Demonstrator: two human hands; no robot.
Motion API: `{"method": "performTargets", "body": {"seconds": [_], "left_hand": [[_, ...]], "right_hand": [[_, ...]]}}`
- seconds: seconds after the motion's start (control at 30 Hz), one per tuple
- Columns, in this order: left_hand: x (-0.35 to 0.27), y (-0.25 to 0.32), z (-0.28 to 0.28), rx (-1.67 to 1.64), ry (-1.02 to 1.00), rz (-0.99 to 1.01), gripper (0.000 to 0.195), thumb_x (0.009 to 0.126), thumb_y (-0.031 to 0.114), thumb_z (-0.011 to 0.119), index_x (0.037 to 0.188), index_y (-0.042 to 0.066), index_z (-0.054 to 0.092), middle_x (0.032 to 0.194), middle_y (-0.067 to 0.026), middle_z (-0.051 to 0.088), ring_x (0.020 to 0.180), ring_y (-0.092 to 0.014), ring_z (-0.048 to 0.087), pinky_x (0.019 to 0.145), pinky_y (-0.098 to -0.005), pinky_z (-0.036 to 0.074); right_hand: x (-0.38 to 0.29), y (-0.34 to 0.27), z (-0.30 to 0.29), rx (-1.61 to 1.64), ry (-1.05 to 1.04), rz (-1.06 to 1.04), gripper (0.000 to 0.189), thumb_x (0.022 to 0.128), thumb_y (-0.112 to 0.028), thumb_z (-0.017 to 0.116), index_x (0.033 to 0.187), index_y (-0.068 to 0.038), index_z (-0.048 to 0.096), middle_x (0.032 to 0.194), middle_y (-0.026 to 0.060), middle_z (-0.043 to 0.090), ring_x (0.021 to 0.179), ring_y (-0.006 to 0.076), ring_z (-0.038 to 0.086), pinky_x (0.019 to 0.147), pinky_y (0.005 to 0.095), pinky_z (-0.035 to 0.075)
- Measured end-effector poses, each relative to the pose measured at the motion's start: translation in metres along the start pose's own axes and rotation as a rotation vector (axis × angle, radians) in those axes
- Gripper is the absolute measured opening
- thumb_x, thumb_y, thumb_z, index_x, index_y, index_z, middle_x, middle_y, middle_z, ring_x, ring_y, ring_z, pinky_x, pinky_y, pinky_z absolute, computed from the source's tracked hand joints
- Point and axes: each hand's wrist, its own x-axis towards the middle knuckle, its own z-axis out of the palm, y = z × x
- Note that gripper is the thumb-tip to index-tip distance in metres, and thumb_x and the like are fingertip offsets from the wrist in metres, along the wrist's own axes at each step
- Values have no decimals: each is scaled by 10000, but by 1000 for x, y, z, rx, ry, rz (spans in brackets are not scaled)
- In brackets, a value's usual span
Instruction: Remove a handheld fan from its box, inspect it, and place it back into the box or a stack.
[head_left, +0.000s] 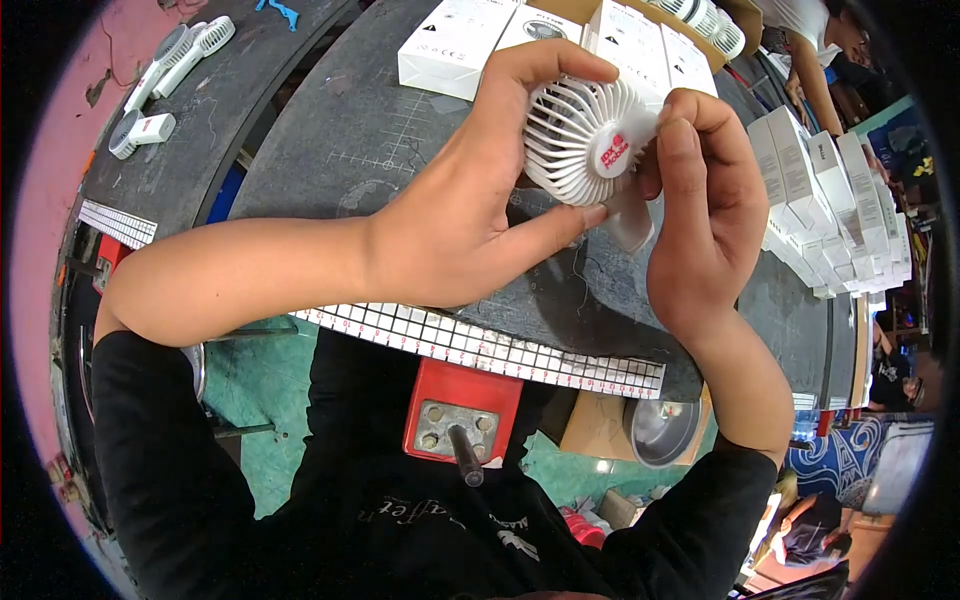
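Note:
My left hand (457, 202) holds a white handheld fan (561, 142) by the rim of its round grille, thumb below and index finger curled over the top. Red writing marks the hub (613, 155) of the grille, which faces up towards me. My right hand (709, 195) pinches a thin translucent piece of film (632, 221) between thumb and fingers, close beside the hub. One part of the film lies by the hub and another hangs below the right fingers. The fan's handle is hidden from view. Both hands are above a dark worktable (300, 184).
White product boxes (450, 49) stand behind the hands, near a carton of fans (705, 26). More boxes (832, 202) are stacked at right. Several fans (176, 56) lie on the left table. A gridded ruler strip (480, 349) lines the front edge above a red bracket (465, 412). A co-worker's arm (814, 90) shows upper right.

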Motion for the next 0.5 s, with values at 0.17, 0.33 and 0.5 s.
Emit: {"method": "performTargets", "body": {"seconds": [0.17,0.33,0.5], "left_hand": [[1,-3,1,-41,-7,25,869,885,-137,681,1556,60,165,1607,-195,329,1498,-265,386,1222,-413,383],[1,-4,3,-156,-3,22,873,881,-144,674,1558,71,166,1613,-202,327,1491,-268,398,1219,-421,387],[1,-1,2,-174,-10,12,867,885,-130,671,1560,78,168,1620,-201,328,1489,-260,401,1219,-424,383]], "right_hand": [[-1,2,-4,120,-2,85,143,1108,-129,583,1159,1,613,939,-43,610,827,-1,493,718,174,398],[0,3,-3,168,-17,64,154,1104,-137,596,1170,1,614,965,-40,616,865,7,511,749,185,417],[0,1,-2,150,-16,-9,145,1099,-114,594,1173,10,606,982,-34,626,882,15,526,773,189,428]]}}
